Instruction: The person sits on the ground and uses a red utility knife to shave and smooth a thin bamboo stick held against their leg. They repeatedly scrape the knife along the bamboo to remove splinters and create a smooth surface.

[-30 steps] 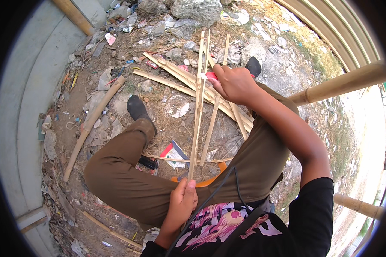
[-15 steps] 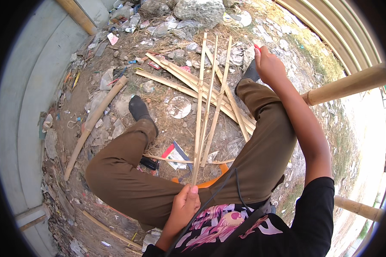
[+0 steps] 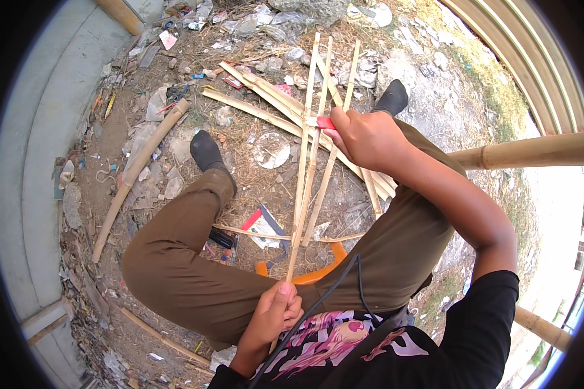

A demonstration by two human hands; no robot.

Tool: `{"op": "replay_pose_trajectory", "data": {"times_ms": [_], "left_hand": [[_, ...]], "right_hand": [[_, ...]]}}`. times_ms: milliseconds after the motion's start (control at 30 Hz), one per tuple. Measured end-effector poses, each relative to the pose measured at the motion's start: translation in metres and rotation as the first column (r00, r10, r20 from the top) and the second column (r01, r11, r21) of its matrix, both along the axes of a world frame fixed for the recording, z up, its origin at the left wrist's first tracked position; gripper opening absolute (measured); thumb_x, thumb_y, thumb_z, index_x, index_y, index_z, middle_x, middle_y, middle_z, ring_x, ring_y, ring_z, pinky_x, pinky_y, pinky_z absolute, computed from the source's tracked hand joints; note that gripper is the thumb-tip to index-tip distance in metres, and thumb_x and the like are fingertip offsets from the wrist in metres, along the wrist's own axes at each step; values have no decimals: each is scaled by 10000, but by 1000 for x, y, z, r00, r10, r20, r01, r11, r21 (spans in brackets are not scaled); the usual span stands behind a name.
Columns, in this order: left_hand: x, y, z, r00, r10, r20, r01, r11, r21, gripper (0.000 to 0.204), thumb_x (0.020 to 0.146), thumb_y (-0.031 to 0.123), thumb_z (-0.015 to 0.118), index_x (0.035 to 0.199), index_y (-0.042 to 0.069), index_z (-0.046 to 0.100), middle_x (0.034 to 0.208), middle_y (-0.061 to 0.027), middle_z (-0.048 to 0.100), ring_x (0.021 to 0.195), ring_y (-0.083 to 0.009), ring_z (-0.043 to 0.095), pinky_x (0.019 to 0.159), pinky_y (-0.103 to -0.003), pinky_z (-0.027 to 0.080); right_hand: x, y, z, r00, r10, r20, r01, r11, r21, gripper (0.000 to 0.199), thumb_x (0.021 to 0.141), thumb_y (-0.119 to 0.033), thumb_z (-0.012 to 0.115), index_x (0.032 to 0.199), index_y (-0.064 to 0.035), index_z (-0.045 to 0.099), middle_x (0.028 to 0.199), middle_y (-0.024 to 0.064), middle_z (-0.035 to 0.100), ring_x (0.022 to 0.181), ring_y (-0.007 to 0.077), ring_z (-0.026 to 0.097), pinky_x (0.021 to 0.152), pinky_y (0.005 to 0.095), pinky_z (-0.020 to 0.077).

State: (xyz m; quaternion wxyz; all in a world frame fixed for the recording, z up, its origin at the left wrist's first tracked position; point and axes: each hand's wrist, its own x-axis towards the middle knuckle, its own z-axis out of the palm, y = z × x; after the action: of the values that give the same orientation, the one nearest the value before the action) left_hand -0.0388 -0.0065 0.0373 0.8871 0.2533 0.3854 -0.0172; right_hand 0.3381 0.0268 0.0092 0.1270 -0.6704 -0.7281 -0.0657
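L hand [image 3: 276, 313] fist-closed on the near ends of the bamboo strips [image 3: 310, 162] at lap level; strips fan out over littered ground. R hand [image 3: 365, 137] clamps red-handled tool [image 3: 324, 122] against them mid-length. Risk — blade slip toward knee, or a strip splitting off-line under uneven pressure.

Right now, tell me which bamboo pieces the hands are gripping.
The thin strips fanning upward, pinched by the left hand and right hand; the other strips lie flat on the ground.

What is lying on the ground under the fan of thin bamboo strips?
Under the bamboo strips lie split bamboo pieces, dry straw and a round pale disc. The right hand and right knee cover whatever lies beneath them.
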Motion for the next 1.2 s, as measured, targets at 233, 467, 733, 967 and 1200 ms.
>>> {"op": "replay_pose_trajectory", "data": {"times_ms": [233, 467, 733, 967, 1200], "left_hand": [[-2, 2, 0, 1000, 19, -24, -20, 999, -36, 425, 1149, 484, 403, 936, 116, 413, 668, 33, 338, 563, -43, 286, 488, -223, 240], [0, -2, 5, 999, -48, 9, 48, 999, 6, 421, 1150, 479, 407, 934, 119, 423, 684, 47, 353, 573, -41, 320, 506, -224, 259], [-1, 1, 0, 1000, 5, -24, -5, 1000, -5, 400, 1154, 448, 420, 946, 107, 432, 680, 35, 366, 578, -41, 331, 512, -225, 266], [5, 3, -2, 999, 34, -34, -33, 999, 33, 392, 1151, 439, 439, 965, 94, 431, 667, 33, 352, 556, -45, 313, 504, -227, 263], [8, -1, -4, 995, 6, -97, 0, 998, 58, 363, 1154, 391, 454, 962, 83, 450, 665, 45, 357, 570, -32, 322, 513, -233, 274]], "right_hand": [[-9, -3, -1, 991, 89, 101, -91, 996, 8, 384, 1056, -398, 613, 876, -70, 523, 602, 86, 544, 415, 265, 562, 384, 391, 457], [45, 19, -2, 951, -293, 94, 297, 954, -33, 330, 1090, -345, 555, 927, -58, 548, 613, 118, 614, 483, 338, 605, 446, 453, 474], [-15, -11, 4, 996, 78, -40, -83, 986, -145, 304, 1040, -329, 616, 946, -50, 537, 620, 106, 560, 486, 307, 596, 453, 421, 479], [-37, -18, 4, 994, 106, 26, -99, 974, -203, 324, 1025, -361, 651, 927, -71, 545, 654, 86, 537, 489, 265, 575, 427, 390, 432], [-27, -5, -20, 970, -165, 178, 189, 973, -131, 353, 1068, -392, 593, 924, -71, 561, 594, 98, 574, 447, 279, 604, 403, 412, 458]]}}
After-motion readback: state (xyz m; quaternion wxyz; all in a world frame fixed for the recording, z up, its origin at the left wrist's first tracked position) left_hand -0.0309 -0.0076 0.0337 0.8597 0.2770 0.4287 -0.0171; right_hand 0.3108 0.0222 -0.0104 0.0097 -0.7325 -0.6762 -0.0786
